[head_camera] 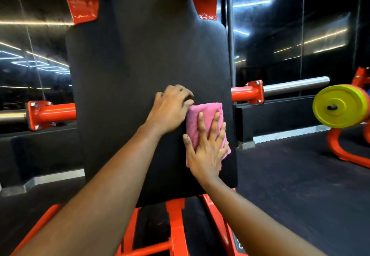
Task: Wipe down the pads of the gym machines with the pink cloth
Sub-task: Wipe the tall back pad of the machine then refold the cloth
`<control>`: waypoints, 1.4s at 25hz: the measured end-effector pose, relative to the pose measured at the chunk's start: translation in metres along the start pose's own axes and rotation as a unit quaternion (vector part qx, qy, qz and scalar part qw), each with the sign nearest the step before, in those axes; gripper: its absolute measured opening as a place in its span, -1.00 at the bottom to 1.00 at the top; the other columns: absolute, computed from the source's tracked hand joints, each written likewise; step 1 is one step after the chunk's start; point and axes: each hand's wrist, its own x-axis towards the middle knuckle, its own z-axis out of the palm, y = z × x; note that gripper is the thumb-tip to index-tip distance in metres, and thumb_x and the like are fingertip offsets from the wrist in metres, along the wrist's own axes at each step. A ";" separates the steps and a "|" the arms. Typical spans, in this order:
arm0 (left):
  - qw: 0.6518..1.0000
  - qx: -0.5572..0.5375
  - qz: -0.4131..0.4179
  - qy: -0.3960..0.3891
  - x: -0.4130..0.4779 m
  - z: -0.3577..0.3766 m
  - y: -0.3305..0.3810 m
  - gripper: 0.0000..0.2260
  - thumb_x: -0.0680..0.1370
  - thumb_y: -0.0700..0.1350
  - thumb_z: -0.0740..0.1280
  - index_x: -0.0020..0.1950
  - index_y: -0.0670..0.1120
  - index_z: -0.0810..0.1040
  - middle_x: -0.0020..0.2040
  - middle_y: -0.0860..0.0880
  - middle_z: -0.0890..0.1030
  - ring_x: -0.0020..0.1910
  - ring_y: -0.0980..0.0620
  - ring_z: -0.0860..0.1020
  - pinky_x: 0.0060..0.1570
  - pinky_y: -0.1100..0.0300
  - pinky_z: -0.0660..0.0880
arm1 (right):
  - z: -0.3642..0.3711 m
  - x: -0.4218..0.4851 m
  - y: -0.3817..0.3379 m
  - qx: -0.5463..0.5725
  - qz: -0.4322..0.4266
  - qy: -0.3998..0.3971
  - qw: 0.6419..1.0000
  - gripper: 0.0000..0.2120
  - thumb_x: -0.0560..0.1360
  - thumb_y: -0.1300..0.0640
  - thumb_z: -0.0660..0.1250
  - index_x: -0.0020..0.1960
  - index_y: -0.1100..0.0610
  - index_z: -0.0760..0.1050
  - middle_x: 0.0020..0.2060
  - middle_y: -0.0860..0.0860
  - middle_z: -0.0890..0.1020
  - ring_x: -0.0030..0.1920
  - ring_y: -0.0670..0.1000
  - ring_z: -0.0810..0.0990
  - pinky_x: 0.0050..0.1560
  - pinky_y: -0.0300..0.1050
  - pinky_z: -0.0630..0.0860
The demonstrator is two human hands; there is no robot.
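Observation:
A large black pad (140, 65) of an orange gym machine fills the middle of the view. A folded pink cloth (206, 113) lies flat against the pad's lower right part. My right hand (206, 147) presses on the cloth with straight, spread fingers. My left hand (170, 109) rests on the pad just left of the cloth's upper edge; its fingertips touch the cloth's top left corner, fingers slightly bent.
Orange weight horns with steel sleeves stick out on the left (50, 114) and on the right (248, 92) of the pad. Yellow weight plates (338, 105) sit on another orange machine at the right. The orange frame (176, 225) lies below the pad. Mirrors behind.

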 end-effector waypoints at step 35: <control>0.985 0.134 -0.069 0.085 -0.062 -0.013 -0.062 -0.42 0.56 -0.03 0.28 0.57 0.00 0.21 0.55 0.01 0.23 0.53 -0.06 0.21 0.40 -0.23 0.25 | -0.012 0.088 -0.004 -0.059 0.090 0.174 0.979 -0.48 0.67 -0.10 0.12 0.56 -0.35 0.03 0.60 -0.02 0.12 0.34 0.25 0.35 0.30 0.26 0.36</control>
